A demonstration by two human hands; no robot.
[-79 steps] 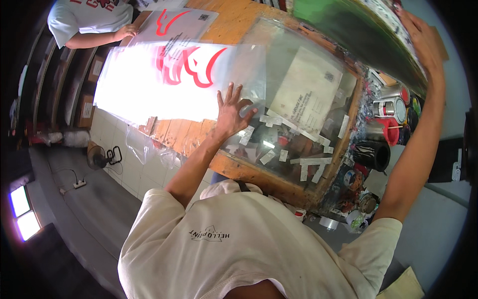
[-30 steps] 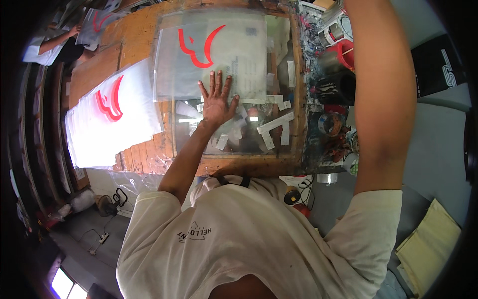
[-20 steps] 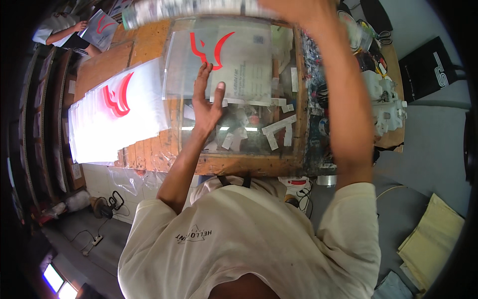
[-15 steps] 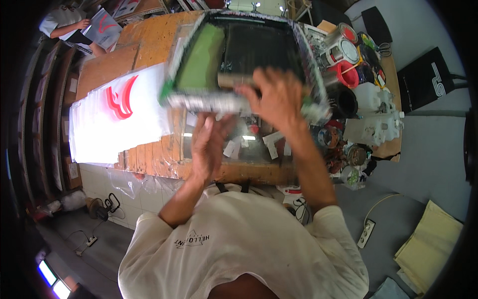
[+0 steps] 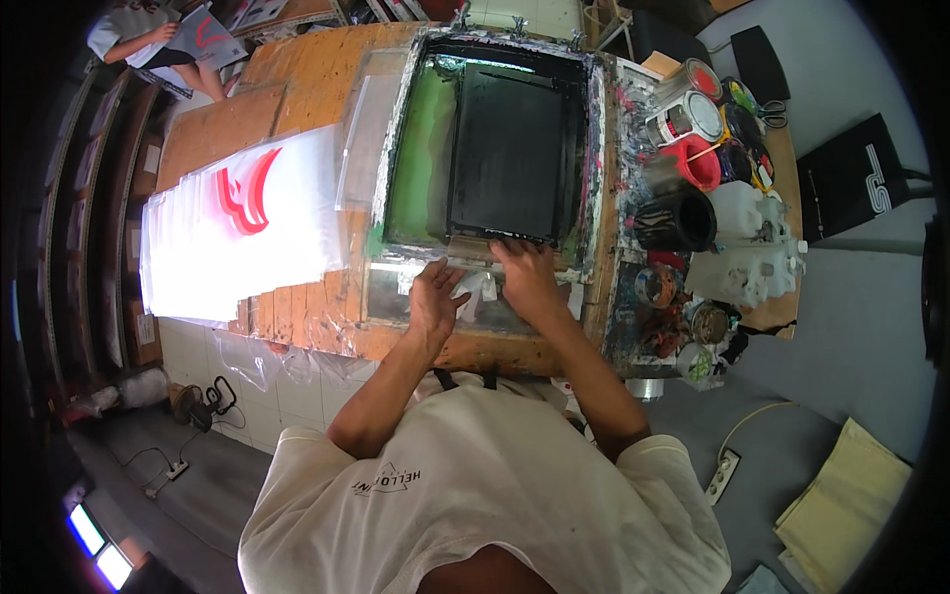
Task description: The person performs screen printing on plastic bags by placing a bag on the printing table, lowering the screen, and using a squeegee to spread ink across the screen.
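Observation:
A screen-printing frame lies on the wooden table in front of me, its mesh green on the left with a wide black ink area. At the near end of the mesh rests a squeegee with a wooden handle. My right hand has its fingers closed over the squeegee's right part; the blade is hidden. Just below the frame's near edge is my left hand, thumb and fingers apart, holding nothing visible.
Left of the frame lies a fanned stack of clear plastic bags with red prints. Ink cans, a red tub, a black container and translucent jugs crowd the right. Another person sits at the far left holding a printed sheet.
The frame, raised and blurred before, now lies flatter and lower on the table. My left hand has come away from its near edge. My right hand has come nearer with the squeegee.

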